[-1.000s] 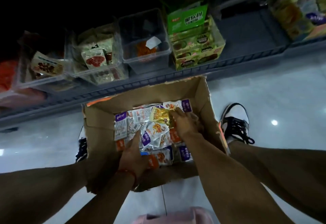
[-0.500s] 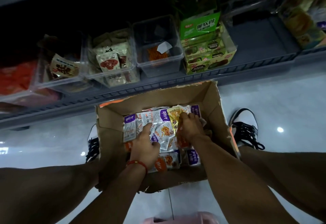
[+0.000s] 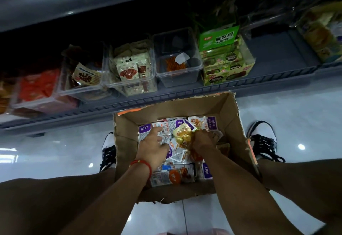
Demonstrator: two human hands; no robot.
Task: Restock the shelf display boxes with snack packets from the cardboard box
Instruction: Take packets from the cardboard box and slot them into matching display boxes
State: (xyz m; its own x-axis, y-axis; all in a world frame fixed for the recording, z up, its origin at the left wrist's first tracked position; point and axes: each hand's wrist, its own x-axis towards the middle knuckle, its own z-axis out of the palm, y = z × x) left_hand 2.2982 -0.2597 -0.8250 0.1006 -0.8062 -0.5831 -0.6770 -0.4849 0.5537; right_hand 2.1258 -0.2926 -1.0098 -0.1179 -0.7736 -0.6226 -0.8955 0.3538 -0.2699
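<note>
While the left hand (image 3: 154, 146) rests with loosely spread fingers on the snack packets (image 3: 167, 175) in the cardboard box (image 3: 238, 132), the right hand (image 3: 201, 141) grips a yellow packet (image 3: 182, 135) between both hands.

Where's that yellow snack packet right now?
The yellow packet is inside the cardboard box on the floor, gripped by the right hand, beside the left hand.

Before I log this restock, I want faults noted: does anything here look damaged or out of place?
Yes. The cardboard box has torn, ragged rims, with its near wall ripped. On the shelf, one clear bin is nearly empty, holding orange packets and a loose white scrap.
</note>
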